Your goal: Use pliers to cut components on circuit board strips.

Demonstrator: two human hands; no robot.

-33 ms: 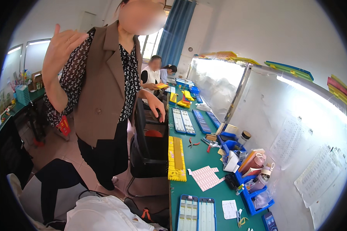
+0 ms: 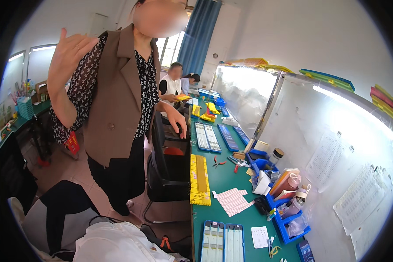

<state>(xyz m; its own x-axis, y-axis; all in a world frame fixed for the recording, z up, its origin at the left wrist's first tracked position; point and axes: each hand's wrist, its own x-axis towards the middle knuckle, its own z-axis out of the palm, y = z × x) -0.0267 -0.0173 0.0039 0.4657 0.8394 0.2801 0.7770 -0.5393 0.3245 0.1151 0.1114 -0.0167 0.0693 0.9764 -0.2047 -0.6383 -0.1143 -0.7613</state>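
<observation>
Blue case (image 2: 224,244) lay open at the near end of the green table (image 2: 225,179); my hands were out of view, grip I couldn't tell. White slip (image 2: 260,238) lay beside it, patterned sheet (image 2: 232,201) beyond. Co-worker (image 2: 111,100) stood leftward.

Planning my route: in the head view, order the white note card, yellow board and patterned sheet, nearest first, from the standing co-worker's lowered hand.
From the lowered hand:
1. Yellow board, leftmost of three.
2. Patterned sheet, right and below it.
3. White note card, lower right.
</observation>
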